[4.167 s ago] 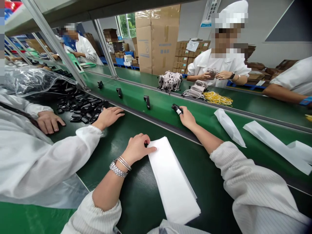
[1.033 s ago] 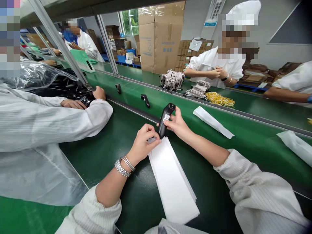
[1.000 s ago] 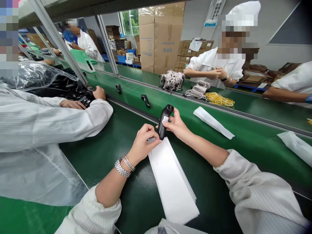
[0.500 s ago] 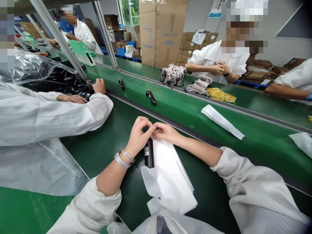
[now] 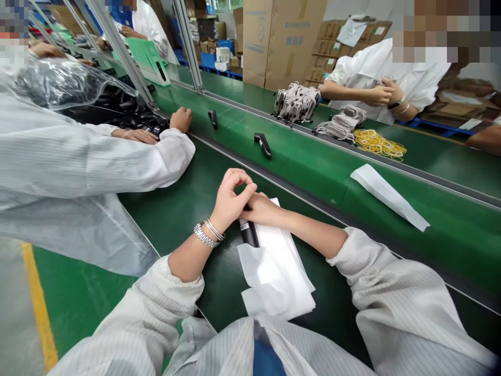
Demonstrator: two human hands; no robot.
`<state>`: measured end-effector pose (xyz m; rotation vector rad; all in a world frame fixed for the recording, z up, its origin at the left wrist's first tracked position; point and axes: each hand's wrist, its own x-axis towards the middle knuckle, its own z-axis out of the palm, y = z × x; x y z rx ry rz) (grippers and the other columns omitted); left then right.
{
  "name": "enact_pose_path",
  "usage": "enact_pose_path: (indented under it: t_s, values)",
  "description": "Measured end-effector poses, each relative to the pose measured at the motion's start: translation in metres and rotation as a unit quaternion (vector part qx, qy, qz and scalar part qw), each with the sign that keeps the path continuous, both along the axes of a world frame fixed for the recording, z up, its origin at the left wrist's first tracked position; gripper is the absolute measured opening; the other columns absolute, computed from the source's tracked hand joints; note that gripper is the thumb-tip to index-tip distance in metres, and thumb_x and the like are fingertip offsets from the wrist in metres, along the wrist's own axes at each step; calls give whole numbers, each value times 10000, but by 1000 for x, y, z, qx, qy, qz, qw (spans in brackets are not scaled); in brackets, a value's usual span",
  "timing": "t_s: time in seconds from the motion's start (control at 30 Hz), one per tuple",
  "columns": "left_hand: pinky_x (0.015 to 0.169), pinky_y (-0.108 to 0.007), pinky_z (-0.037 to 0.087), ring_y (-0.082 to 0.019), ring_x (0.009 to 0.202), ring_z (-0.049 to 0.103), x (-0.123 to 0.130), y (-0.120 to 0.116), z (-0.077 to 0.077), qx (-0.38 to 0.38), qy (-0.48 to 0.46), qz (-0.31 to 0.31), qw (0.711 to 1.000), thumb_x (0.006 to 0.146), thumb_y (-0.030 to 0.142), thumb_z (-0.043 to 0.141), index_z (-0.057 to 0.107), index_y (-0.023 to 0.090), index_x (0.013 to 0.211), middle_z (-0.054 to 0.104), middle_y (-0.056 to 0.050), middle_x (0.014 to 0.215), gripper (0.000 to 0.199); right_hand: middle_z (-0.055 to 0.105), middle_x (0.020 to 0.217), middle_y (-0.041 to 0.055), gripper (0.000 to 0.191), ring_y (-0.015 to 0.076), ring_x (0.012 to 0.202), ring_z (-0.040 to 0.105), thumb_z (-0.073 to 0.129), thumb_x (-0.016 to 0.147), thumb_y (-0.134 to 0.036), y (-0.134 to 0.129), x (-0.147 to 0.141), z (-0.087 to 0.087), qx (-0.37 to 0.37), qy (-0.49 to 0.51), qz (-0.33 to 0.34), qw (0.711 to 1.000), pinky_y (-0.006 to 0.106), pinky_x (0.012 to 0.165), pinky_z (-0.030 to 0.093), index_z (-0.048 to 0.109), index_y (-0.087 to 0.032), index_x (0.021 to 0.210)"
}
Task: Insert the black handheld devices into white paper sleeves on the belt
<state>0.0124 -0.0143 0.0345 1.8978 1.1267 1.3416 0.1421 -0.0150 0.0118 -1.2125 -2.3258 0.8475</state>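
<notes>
My left hand [image 5: 234, 197] is curled with thumb and fingertips nearly together, over the upper end of a black handheld device [image 5: 249, 236]; anything in that pinch is too small to make out. Touching it from the right, my right hand [image 5: 263, 210] has its fingers bent around the device's top, largely hidden behind my left hand. The device lies on the dark green table, a small white label on its side. Beside and partly under it rests a stack of white sleeves [image 5: 284, 261], with loose flaps at the near left.
Two black devices [image 5: 262, 145] [image 5: 212, 119] and a white sleeve [image 5: 389, 197] lie on the green belt [image 5: 313, 183]. Beyond are grey cable bundles [image 5: 297, 102] and yellow bands [image 5: 379, 144]. A co-worker's sleeved arm [image 5: 172, 162] reaches in at left; another person works across the belt.
The view has shifted, moving the surroundings rightward and up. My right hand has moved down from the fingertip pinch onto the device's top, behind my left hand.
</notes>
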Motion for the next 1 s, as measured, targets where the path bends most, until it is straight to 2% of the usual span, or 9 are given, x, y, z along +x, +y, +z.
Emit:
enact_pose_path:
  t_s: [0.07,0.17,0.3,0.43,0.6,0.67,0.77,0.83,1.0]
  values:
    - [846,-320,485,-170,885,540,-10,-10,13,1,51,16,999,860,249,601,567,193,755,533,-30,902,124,679,966,59,229,235,918,612,559,904,-389,2,2,-1,-7,-13,-5,1000,331,762,376,630,-185,979]
    - [806,-311,474,-168,848,546,-30,-33,23,-51,160,-46,985,867,298,612,600,192,754,544,-24,879,156,670,995,62,223,235,969,610,550,916,-390,3,7,1,-13,-16,-15,1000,343,818,378,620,-184,967]
    - [742,-297,472,-170,821,551,-51,-64,13,-147,244,-129,950,844,332,659,654,213,800,564,-22,901,127,666,1070,63,183,222,1022,608,559,904,-347,1,9,6,-33,19,-38,999,346,878,393,613,-193,989]
    - [751,-290,463,-153,798,546,-55,-78,4,-197,206,-183,941,892,291,597,625,202,759,554,-17,885,162,659,1030,61,171,206,973,608,576,882,-332,-2,10,11,-55,69,-62,994,327,835,419,614,-183,956]
    - [790,-302,451,-159,834,537,-45,-82,16,-148,182,-151,960,940,281,524,576,199,778,540,-22,900,189,650,927,32,211,179,863,599,595,860,-376,-3,15,9,-75,165,-101,978,304,755,432,615,-184,944]
    - [823,-319,438,-165,867,541,-40,-83,21,-112,197,-125,966,953,280,504,567,201,806,545,-23,924,178,633,846,8,225,154,767,586,606,850,-404,-6,17,8,-129,205,-92,966,285,692,434,611,-185,901]
    - [878,-356,403,-177,917,542,-31,-82,27,-37,236,-80,968,955,242,492,556,200,830,548,-25,944,146,575,717,-30,282,116,624,538,659,812,-454,-15,20,10,-248,250,-18,936,262,609,432,590,-182,784]
    - [870,-367,394,-186,925,538,-26,-79,30,6,257,-51,965,950,221,488,544,197,830,542,-26,935,135,572,706,-33,329,110,626,540,684,795,-493,-22,24,13,-297,284,15,912,257,620,449,599,-177,757]
    - [791,-330,442,-172,870,511,-14,-65,41,56,217,-28,974,958,201,468,498,193,812,488,-32,931,149,662,840,22,444,146,792,618,569,869,-616,-33,33,22,-353,399,-23,846,288,758,494,662,-185,918]
